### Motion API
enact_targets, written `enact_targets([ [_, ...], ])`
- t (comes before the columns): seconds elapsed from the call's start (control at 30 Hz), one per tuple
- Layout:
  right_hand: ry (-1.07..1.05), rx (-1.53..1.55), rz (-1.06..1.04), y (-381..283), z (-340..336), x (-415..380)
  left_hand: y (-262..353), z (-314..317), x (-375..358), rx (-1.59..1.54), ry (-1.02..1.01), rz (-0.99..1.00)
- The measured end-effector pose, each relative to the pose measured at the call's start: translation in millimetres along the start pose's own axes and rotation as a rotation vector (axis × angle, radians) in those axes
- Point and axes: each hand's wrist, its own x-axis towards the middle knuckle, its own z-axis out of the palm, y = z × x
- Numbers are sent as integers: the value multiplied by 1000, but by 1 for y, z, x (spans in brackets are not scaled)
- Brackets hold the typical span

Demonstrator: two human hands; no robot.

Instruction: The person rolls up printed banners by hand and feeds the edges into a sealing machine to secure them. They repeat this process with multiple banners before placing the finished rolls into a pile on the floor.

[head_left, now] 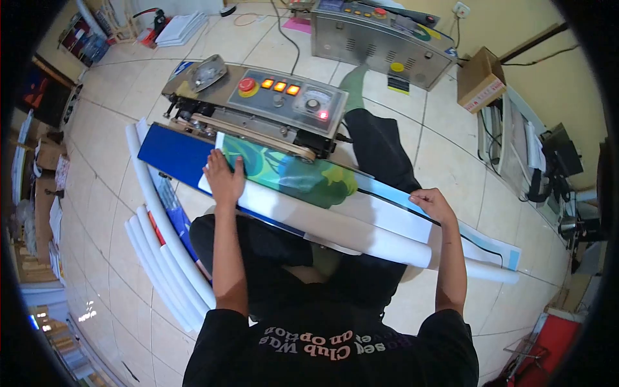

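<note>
A metal sealing machine [290, 100] with a red knob and lit orange buttons stands on the floor before me, a blue belt [174, 155] along its near side. A green and blue printed sheet [284, 171], partly rolled into a white roll [322, 222], lies along the belt. My left hand [224, 177] rests on the sheet's left end, fingers spread. At the sheet's far edge on the right, my right hand [433, 205] pinches the edge by a black line. The sheet's right end [503, 251] reaches past my right forearm.
Several white rolls [161, 258] lie on the floor at the left. A second metal machine [380, 48] stands at the back, beside a cardboard box [480, 80]. White papers [180, 29] are stacked at the back left. A red object [558, 342] is at the lower right.
</note>
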Motion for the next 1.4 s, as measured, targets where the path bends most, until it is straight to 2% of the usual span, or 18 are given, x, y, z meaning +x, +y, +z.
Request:
enact_targets([
  [0.4,-30,62,5,16,-12,-14,-30,4,22,7,25,17],
  [0.47,-52,-33,38,11,-7,-5,-42,5,29,15,37,20],
  [0.57,-27,-100,-90,1,-5,0,-54,10,34,-34,109,72],
  [0.8,-20,-78,-15,9,0,8,-50,-7,39,-59,107,27],
  [0.87,-8,110,106,10,-1,2,-52,-9,41,-65,123,34],
  [0.9,-2,122,86,18,-1,0,-54,-8,43,-70,119,38],
  [1.1,25,-141,89,6,-12,-14,-84,6,59,-82,155,72],
  [1.13,25,-94,4,21,-14,-14,-92,9,64,-79,92,38],
  [1.23,36,-76,-9,33,-21,-24,-110,11,77,-66,41,63],
  [1.4,-11,106,66,26,-18,-30,-106,0,80,26,34,28],
])
